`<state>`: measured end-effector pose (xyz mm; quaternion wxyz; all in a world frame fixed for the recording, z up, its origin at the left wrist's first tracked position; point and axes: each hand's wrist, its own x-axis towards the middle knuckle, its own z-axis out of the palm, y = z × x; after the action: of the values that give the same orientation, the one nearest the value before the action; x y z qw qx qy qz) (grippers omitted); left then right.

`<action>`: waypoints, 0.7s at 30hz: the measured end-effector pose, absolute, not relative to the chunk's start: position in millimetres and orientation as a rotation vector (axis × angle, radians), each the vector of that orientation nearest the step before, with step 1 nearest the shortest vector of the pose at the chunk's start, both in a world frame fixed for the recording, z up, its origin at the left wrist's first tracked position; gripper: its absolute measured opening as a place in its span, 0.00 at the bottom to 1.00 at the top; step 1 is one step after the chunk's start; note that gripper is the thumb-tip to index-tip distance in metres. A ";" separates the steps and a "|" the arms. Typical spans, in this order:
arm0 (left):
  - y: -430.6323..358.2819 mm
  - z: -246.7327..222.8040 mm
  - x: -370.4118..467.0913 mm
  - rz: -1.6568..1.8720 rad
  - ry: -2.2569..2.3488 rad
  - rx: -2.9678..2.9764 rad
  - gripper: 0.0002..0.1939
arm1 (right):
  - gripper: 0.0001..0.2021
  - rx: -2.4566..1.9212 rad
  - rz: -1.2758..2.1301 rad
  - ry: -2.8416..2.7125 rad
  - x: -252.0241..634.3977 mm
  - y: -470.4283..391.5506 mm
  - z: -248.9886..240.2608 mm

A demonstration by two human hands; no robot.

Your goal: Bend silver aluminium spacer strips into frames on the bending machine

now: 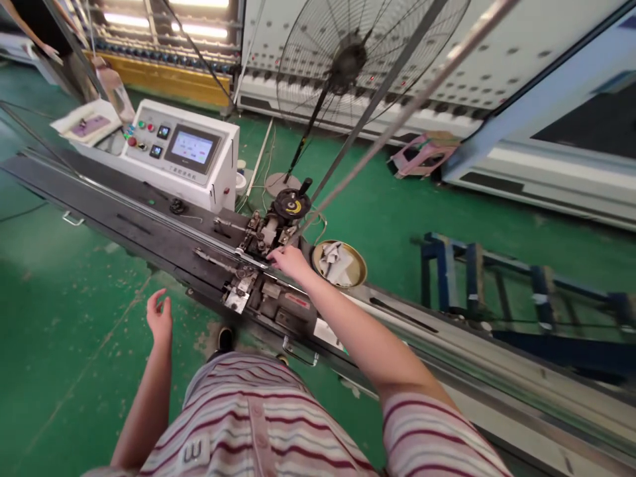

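My right hand [288, 260] reaches over the long machine bed, its fingertips at the metal strip [199, 228] beside the clamping mechanism [268, 233]. Whether the fingers grip the strip is too small to tell. My left hand [159, 317] hangs in the air left of the bed, fingers apart and curved, holding nothing. Just below the strip sits a second metal mechanism [241, 291]. A black handwheel [291, 204] stands behind my right hand, and a round tray [355, 268] with crumpled cloth is right of it.
A white control box [226, 159] with a lit screen stands behind the bed. Beyond are a large fan [348, 63], a pink stool [427, 154] and a blue metal frame [447, 275]. A person [50, 40] stands at the upper left.
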<state>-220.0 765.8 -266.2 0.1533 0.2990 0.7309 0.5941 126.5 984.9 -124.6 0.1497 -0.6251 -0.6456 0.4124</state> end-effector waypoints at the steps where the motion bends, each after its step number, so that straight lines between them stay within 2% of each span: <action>1: 767.7 -266.0 -225.8 1.692 2.091 0.863 0.19 | 0.14 -1.791 1.200 -1.851 109.5 990.5 -124.3; 7: 817.6 -247.7 -246.6 1.656 1.978 0.922 0.20 | 0.12 -1.717 1.241 -1.770 14.1 1017.6 -123.2; 11: 879.9 -218.6 -244.5 1.758 1.730 0.753 0.31 | 0.14 -1.686 1.290 -1.688 -12.4 1018.5 -100.4; 13: 909.8 -201.1 -241.0 1.788 1.605 0.612 0.35 | 0.14 -1.634 1.358 -1.612 -4.2 1013.1 -80.8; 18: 952.9 -151.2 -206.3 1.690 1.366 0.553 0.32 | 0.12 -1.481 1.483 -1.356 64.7 985.1 -33.1; 21: 951.8 -118.5 -149.6 1.637 1.083 0.716 0.41 | 0.12 -1.476 1.504 -1.279 121.5 957.1 -17.4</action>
<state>-149.6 951.8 -118.5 0.5025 0.2962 0.4481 0.6775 121.5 957.1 -17.4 0.3318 -0.5649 -0.4895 0.5755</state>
